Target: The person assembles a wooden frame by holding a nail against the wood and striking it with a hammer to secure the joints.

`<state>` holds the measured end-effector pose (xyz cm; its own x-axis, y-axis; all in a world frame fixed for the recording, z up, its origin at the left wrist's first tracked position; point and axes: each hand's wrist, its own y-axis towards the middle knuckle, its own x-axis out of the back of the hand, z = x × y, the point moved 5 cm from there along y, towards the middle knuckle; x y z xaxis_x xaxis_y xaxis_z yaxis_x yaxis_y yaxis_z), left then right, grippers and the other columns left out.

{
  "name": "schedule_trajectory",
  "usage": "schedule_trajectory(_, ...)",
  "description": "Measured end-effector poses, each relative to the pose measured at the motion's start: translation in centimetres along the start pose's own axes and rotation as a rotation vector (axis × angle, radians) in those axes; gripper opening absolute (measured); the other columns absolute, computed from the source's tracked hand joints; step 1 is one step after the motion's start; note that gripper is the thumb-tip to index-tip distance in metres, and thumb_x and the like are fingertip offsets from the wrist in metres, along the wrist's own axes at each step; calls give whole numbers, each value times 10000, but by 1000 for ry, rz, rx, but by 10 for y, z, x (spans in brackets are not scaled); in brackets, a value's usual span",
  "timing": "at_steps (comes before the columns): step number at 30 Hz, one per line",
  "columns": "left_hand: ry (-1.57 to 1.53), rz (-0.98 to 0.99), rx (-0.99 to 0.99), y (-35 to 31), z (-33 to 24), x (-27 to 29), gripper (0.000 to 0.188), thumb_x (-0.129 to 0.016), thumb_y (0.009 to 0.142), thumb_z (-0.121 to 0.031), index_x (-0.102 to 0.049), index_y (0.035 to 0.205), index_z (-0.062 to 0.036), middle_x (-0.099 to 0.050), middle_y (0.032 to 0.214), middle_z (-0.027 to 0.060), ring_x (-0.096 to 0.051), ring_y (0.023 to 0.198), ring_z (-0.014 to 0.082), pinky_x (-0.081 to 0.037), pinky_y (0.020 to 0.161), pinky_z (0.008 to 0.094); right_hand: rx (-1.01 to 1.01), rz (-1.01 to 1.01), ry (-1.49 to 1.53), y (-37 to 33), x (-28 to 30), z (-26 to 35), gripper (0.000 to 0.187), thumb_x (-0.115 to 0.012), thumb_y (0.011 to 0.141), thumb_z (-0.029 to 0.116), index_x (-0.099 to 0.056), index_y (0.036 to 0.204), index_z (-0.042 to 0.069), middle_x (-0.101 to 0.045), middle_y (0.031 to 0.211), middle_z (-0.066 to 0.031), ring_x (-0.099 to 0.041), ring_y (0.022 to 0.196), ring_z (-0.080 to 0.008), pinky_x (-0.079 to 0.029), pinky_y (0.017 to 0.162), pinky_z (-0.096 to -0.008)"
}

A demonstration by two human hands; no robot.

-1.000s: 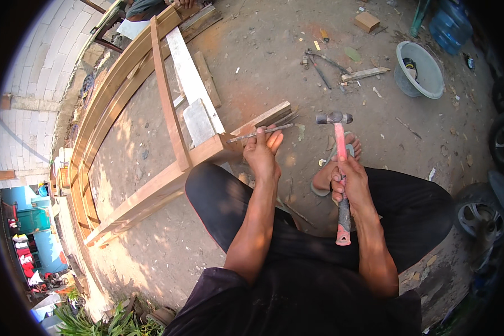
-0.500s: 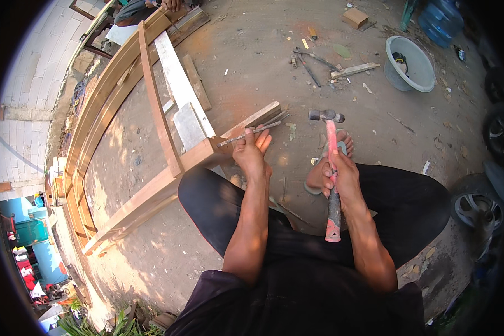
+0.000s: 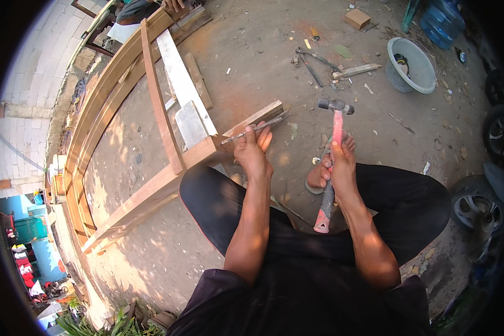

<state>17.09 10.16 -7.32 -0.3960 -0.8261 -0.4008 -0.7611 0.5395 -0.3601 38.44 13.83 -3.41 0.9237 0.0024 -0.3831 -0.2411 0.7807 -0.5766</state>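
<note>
The hammer has a dark metal head, a pinkish-red shaft and a worn, dark grip with a pink butt; its long axis runs from just past 6 o'clock up to just past 12, the head uppermost. The right hand is wrapped round the shaft, with the head at 12 o'clock from it and the butt near 7. The left hand pinches a rough, dark, thin rod slanting from 8 to 2 o'clock, its lower end at the wooden frame's corner, contact unclear
</note>
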Motion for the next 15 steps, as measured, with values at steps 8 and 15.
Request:
schedule_trajectory(8,-12,16,-5,-1,2,-2,291,-500,1050,-203,-536,1123,76,-666,1146,254,-707,987,307,-628,783,345,-141,150,-44,-4,-9,-1,211,-470,1036,288,-480,1002,80,-425,634,13,-397,385,-79,-373,320,-265)
schedule_trajectory(15,-160,41,103,-1,-3,0,332,-424,1074,-259,-495,1151,56,-627,1193,294,-676,1055,354,-614,869,427,-140,303,-69,-31,-6,3,182,-478,1038,268,-489,1010,88,-434,633,16,-395,380,-80,-375,317,-271)
